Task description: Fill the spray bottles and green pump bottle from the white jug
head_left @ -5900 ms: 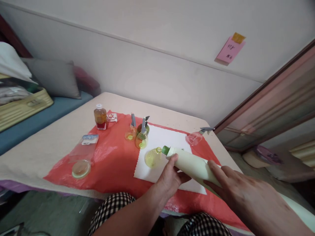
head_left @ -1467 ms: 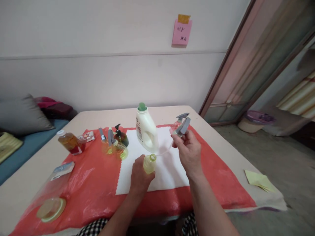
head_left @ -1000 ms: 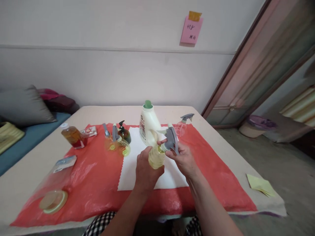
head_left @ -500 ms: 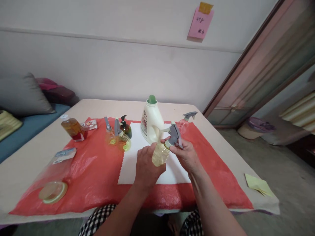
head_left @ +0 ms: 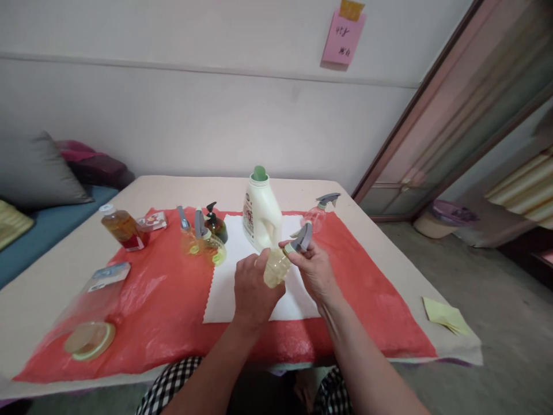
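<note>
A clear yellowish spray bottle (head_left: 276,268) with a grey trigger head is held tilted above the white sheet (head_left: 224,294). My left hand (head_left: 256,288) is closed around the bottle's body. At the neck, just under the trigger head, the fingers of my right hand (head_left: 317,270) are closed on the same bottle. Directly behind stands a cream jug (head_left: 262,210) with a handle and a green piece in its mouth. Part of the jug's lower side is hidden by the bottle and my hands.
Left of the sheet stand two spray bottles (head_left: 211,245) and a dark pump bottle (head_left: 217,227). Farther left are an amber bottle (head_left: 122,227), a clear bag (head_left: 101,294) and a round lid (head_left: 90,340). Back right is a pink spray bottle (head_left: 315,218); yellow notes (head_left: 444,315) lie near the right corner.
The held spray bottle is tilted further, its trigger head tipped lower and turned in my right hand. Both hands keep hold. The whole view has shifted slightly.
</note>
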### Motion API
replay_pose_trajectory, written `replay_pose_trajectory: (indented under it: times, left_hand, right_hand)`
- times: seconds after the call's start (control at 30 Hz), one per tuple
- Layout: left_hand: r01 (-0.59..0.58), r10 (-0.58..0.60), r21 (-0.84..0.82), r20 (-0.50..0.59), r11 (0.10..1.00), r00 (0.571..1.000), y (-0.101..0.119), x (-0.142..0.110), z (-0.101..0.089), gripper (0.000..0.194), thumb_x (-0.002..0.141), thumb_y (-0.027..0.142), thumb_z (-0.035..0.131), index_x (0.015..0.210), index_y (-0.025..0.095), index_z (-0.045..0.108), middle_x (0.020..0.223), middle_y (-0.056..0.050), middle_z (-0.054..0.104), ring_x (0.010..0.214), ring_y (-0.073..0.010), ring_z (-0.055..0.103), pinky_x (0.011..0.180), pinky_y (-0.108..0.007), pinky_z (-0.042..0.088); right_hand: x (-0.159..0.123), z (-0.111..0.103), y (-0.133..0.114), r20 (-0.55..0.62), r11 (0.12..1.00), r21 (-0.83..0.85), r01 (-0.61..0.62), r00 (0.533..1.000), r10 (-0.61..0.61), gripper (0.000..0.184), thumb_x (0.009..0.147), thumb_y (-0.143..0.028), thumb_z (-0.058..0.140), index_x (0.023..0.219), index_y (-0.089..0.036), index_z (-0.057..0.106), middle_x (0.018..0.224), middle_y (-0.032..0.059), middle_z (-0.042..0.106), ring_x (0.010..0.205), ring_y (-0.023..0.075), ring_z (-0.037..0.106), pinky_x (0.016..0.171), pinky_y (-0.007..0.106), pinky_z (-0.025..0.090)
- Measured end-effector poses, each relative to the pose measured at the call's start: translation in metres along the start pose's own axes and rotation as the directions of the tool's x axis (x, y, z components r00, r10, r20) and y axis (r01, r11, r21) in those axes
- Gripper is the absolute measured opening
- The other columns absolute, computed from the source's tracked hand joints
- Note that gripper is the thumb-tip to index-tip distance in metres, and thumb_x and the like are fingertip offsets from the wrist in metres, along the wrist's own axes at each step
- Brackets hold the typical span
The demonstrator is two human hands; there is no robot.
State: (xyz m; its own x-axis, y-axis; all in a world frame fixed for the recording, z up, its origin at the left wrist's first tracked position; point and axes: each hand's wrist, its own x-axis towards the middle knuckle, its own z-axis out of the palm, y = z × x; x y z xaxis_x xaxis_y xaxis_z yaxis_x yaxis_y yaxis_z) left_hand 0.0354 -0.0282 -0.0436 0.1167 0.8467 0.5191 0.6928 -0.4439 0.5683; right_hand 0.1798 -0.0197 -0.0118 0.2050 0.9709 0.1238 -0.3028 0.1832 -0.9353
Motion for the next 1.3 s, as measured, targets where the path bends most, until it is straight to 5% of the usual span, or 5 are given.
replay_pose_trajectory:
  times: [0.43,0.63,0.9,1.13,1.3]
  left_hand:
    - [0.182,-0.176,-0.229,0.049,0.956,0.983,0.012,-0.001,0.01,0.08,0.068,0.034,0.08,0.14,0.02,0.046,0.123,-0.015,0.065,0.114,-0.0338,0.061,0.1,-0.05,0.046]
    - [0.47,-0.174,-0.728,0.447,0.499,0.877,0.009,0.002,-0.005,0.09,0.072,0.048,0.075,0.149,0.024,0.035,0.138,-0.013,0.058,0.12,-0.028,0.062,0.095,-0.04,0.053]
    - [0.933,-0.11,-0.314,0.948,-0.177,0.298,0.018,-0.004,-0.001,0.077,0.086,0.078,0.048,0.116,0.009,0.063,0.087,-0.016,0.075,0.058,-0.0166,0.069,0.052,-0.024,0.053]
    - [0.566,-0.301,-0.821,0.523,0.074,0.797,0.025,-0.012,0.015,0.073,0.067,0.044,0.088,0.124,0.026,0.048,0.116,-0.003,0.068,0.098,-0.0183,0.068,0.088,-0.032,0.057]
    - [0.673,-0.283,-0.729,0.625,0.124,0.728,0.02,-0.009,0.011,0.078,0.072,0.06,0.08,0.134,0.027,0.044,0.129,-0.009,0.063,0.107,-0.0237,0.066,0.083,-0.035,0.059]
  right_hand:
    - [-0.009,0.031,-0.003,-0.162,0.991,-0.134,0.007,0.986,-0.029,0.025,0.082,-0.045,0.066,0.086,-0.021,0.069,0.085,0.0023,0.071,0.081,0.0194,0.063,0.078,0.033,0.05]
    - [-0.002,0.01,-0.013,-0.13,0.974,-0.21,0.079,0.986,-0.109,0.018,0.078,-0.039,0.068,0.073,-0.022,0.069,0.073,0.0005,0.067,0.071,0.0185,0.059,0.071,0.032,0.047]
    - [-0.004,-0.011,-0.02,-0.066,0.993,0.009,0.115,0.991,-0.114,0.023,0.088,-0.044,0.062,0.081,-0.023,0.068,0.082,0.0021,0.072,0.079,0.0203,0.065,0.078,0.034,0.051]
    - [0.005,-0.002,-0.013,-0.318,0.986,0.143,0.084,0.947,-0.035,0.021,0.079,-0.044,0.069,0.078,-0.023,0.069,0.08,0.0015,0.073,0.075,0.0198,0.066,0.073,0.033,0.05]
    - [0.005,-0.004,-0.014,-0.319,0.976,0.197,0.09,0.947,-0.023,0.023,0.078,-0.045,0.071,0.072,-0.023,0.069,0.073,0.0003,0.071,0.068,0.0182,0.062,0.068,0.032,0.049]
